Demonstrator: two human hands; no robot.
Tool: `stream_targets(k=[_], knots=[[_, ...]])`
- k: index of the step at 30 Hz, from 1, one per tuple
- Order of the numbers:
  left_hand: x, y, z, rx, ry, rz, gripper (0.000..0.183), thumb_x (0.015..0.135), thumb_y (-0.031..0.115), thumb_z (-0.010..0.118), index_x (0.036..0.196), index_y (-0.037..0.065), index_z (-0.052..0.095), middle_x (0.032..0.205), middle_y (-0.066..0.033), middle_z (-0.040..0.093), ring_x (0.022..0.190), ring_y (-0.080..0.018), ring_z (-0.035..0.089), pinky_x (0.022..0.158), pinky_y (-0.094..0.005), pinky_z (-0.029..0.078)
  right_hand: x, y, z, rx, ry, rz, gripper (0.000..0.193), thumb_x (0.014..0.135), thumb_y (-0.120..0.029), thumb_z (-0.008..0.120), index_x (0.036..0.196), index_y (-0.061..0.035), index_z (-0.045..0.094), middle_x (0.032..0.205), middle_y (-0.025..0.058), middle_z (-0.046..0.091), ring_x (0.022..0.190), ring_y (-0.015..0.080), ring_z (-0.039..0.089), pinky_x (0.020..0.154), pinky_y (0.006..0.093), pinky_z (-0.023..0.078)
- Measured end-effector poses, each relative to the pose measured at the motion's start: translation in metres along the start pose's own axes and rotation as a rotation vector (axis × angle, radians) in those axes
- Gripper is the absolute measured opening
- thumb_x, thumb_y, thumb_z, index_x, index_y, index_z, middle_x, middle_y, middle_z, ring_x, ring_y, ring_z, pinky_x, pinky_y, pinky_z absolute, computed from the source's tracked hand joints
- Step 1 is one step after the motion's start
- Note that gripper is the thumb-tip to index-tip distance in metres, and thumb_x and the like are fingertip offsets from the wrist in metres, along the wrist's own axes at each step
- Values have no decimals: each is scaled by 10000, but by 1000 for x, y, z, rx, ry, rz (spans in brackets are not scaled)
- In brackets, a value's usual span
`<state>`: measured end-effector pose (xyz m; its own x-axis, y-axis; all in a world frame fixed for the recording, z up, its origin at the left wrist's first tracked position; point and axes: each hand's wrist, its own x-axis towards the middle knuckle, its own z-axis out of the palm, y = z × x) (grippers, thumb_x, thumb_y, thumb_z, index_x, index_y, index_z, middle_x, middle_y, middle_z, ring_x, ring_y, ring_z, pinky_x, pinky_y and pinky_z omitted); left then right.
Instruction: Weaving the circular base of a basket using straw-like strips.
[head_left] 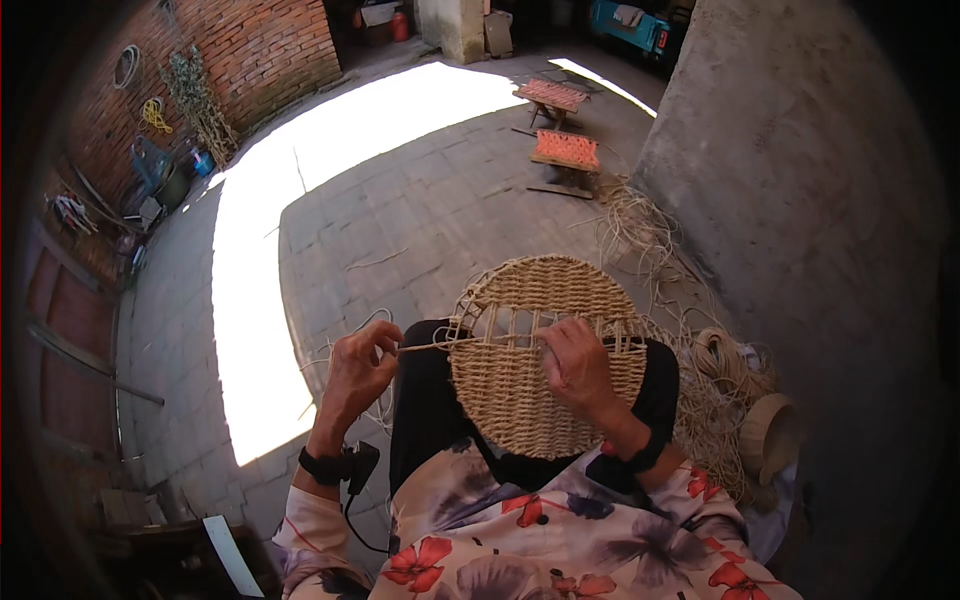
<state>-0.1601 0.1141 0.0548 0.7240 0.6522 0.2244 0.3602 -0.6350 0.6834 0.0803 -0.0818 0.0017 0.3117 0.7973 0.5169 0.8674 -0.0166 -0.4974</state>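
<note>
The right hand (577, 368) hides part of the panel (535, 405); the lower edge cuts off the shirt (490, 578); the top edge crops the blue vehicle (622, 32).

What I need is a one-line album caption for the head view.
Left hand holding a cord, right hand on a round, partly woven mat over dark trousers.
</note>
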Motion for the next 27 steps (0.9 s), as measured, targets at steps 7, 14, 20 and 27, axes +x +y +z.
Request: stream_targets(k=[7, 14, 20, 27], knots=[[2, 4, -3, -27, 20, 20, 125, 783, -53, 588, 877, 20, 628, 758, -71, 658, 588, -149, 574, 548, -292, 458, 3, -15, 0, -177, -126, 3, 239, 730, -13, 613, 967, -45, 600, 922, 138, 529, 904, 327, 550, 764, 444, 456], [2, 2, -2, -72, 37, 72, 165, 790, -93, 573, 919, -7, 629, 775, -59, 642, 557, -87, 495, 515, -262, 399, 7, -16, 17, -138, -130, -17, 219, 730, 2, 600, 944, -42, 610, 923, 140, 523, 913, 342, 548, 774, 454, 456], [0, 4, -6, -105, 161, 41, 141, 775, -60, 603, 892, 17, 621, 760, -69, 650, 550, -128, 545, 531, -278, 451, 23, -30, 14, 113, -64, 27, 257, 757, 25, 628, 1008, -30, 626, 921, 150, 579, 868, 331, 594, 766, 420, 491], [11, 38, 0, -163, 228, 249, 135, 779, -64, 609, 882, 24, 611, 784, -92, 653, 585, -167, 617, 556, -300, 499, 57, -68, 27, 773, -267, 263, 114, 912, -30, 654, 1026, -33, 648, 861, 45, 613, 744, 119, 565, 661, 277, 464]])
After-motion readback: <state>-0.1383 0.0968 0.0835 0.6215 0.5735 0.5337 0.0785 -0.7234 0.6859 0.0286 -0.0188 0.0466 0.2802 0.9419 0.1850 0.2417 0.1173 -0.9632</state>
